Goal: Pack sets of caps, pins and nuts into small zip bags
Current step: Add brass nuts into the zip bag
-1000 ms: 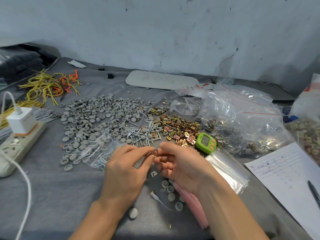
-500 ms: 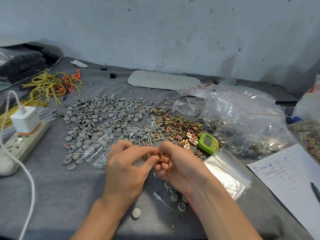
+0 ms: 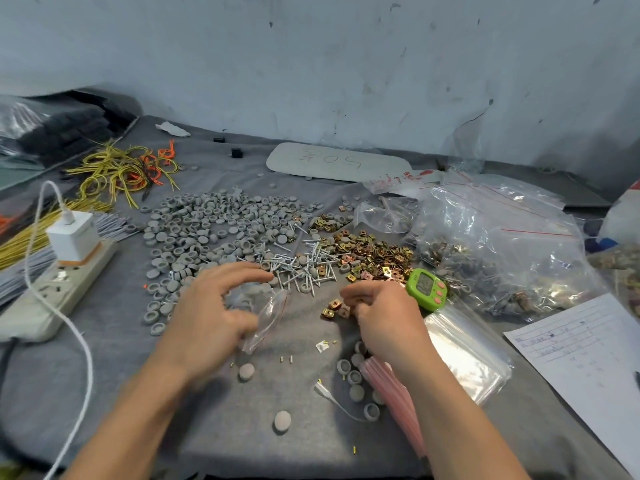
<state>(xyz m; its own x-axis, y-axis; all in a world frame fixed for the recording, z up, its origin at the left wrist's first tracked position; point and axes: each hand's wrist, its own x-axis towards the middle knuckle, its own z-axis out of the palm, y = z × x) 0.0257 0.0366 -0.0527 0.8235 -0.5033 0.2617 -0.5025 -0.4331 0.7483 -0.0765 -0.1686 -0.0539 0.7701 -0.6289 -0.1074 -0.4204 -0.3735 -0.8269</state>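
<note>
A grey cloth covers the tabletop (image 3: 104, 358) beneath a scuffed, pale wall (image 3: 311, 64). At far left a power strip (image 3: 52, 292) carries a white charger (image 3: 72, 237). The left hand (image 3: 211, 313), fingers curled, pinches a clear small zip bag (image 3: 268, 317) just before the heaped caps (image 3: 214, 223) and pins (image 3: 298, 265). A white board (image 3: 339, 162) bears handwriting, seemingly "50". The right hand (image 3: 384, 317) curls its fingers over loose nuts (image 3: 334, 308); whether it grips any, I cannot tell.

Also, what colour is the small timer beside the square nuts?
The small digital timer is bright green with pink buttons, in the head view.
</note>
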